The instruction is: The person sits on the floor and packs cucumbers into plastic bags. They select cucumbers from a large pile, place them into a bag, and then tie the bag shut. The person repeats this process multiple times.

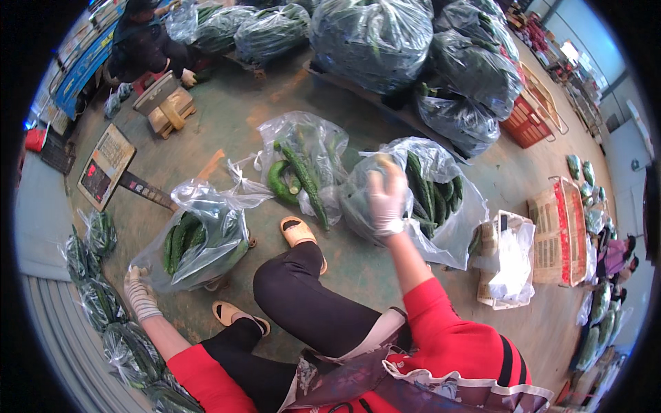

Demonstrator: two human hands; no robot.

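In a striped glove, my left hand (140,295) pinches the edge of a clear plastic bag (222,268) at the left. Dark green cucumbers (182,240) show through that bag's mouth. My right hand (388,199), in a thin whitish glove, is over another open bag (454,240) full of cucumbers (436,193). Blur at its fingertips hides whether it grips anything. Between the two bags, a straight cucumber (304,178) and a curled cucumber (279,185) lie on a spread plastic bag (325,137).
A scale display (106,168) on a post stands at the left. Large filled bags (372,44) are piled ahead. Baskets (557,232) stand at the right, one holding white plastic bags (511,268). Bagged cucumbers (100,299) line the left wall. Another person (144,46) works at upper left.
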